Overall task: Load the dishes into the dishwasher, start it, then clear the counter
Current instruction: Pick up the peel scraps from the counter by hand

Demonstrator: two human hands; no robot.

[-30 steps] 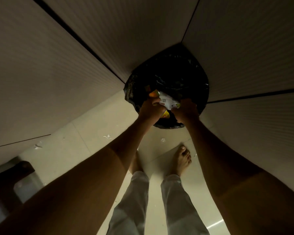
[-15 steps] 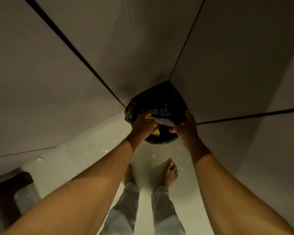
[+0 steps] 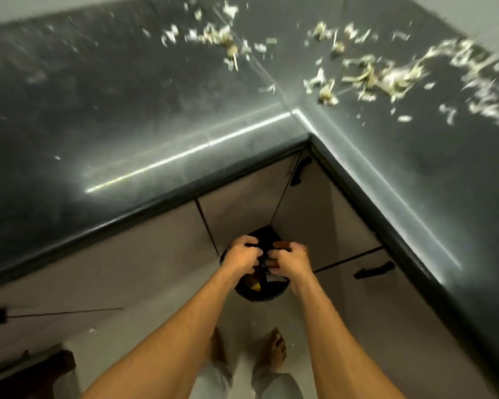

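Black plastic bin bag [image 3: 260,293] is low below the corner of the dark stone counter [image 3: 156,116]; our left hand [image 3: 242,256] and right hand [image 3: 290,259] both fist its rim, fingers curled tight. We should gather evenly, then knot; pale scraps [image 3: 372,76] litter that counter

A dark counter [image 3: 156,110] wraps the corner ahead of me, a streak of light [image 3: 185,152] across it. Below are beige cabinet doors [image 3: 141,254] with black handles [image 3: 373,269], and a pale floor [image 3: 121,338].
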